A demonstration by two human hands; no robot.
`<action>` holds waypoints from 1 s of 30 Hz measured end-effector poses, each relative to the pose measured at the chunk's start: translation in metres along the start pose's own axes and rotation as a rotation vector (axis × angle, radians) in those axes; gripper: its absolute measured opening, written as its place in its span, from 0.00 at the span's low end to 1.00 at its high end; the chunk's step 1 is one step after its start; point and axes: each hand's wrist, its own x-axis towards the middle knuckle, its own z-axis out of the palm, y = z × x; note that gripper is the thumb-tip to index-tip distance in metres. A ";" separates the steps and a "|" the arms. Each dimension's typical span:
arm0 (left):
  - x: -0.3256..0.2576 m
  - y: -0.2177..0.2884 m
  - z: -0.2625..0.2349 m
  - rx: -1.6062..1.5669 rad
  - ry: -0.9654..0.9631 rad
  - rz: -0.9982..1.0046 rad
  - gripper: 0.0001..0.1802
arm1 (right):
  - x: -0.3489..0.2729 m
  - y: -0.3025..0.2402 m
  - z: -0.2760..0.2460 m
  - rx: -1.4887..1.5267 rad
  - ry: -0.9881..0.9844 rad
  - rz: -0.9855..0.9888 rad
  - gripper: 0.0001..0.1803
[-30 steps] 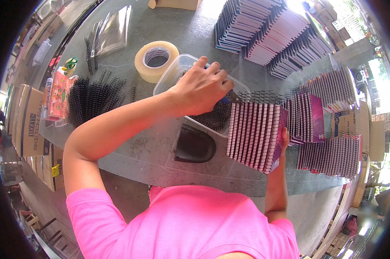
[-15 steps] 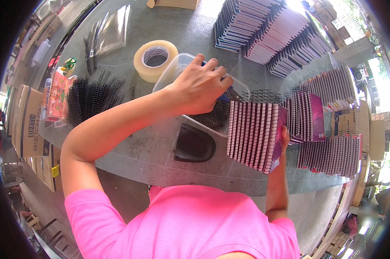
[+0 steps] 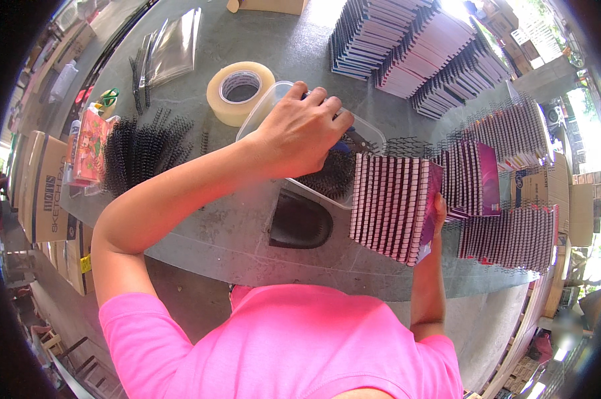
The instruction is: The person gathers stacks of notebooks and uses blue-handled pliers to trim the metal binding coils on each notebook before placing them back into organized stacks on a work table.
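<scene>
My left hand (image 3: 304,130) is closed around blue-handled pliers (image 3: 357,141), their metal jaws pointing right above a clear plastic tub (image 3: 369,126). Most of the handles are hidden by my fingers. Short black pieces of binding wire (image 3: 324,183) lie in the tub. At the tub's right edge, my right hand (image 3: 439,211) grips a stack of wire-bound notebooks (image 3: 388,206) with purple covers, their black-looped spines facing up. Only part of that hand shows behind the stack. A dark, rounded computer mouse-shaped pad (image 3: 300,221) lies just below the tub.
A tape roll (image 3: 240,93) stands beyond my left forearm, near black binding wires (image 3: 144,146) and clear plastic sheets (image 3: 171,50). More notebooks (image 3: 470,179) stand to the right, with taller book stacks (image 3: 413,53) at the back. Cartons (image 3: 48,186) flank the table's left side.
My left hand has shifted slightly left with the pliers, and its fingers have moved on the handles. The right hand and its notebooks stay almost still.
</scene>
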 end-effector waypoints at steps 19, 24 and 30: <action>-0.001 0.001 0.011 -0.052 -0.095 -0.018 0.23 | 0.002 0.000 0.017 -0.051 0.079 0.008 0.34; 0.005 0.003 0.000 -0.064 -0.008 0.037 0.23 | 0.001 -0.001 0.015 -0.060 0.095 0.022 0.33; 0.007 0.008 0.015 -0.111 -0.157 -0.019 0.20 | 0.000 -0.003 0.018 -0.076 0.102 0.031 0.32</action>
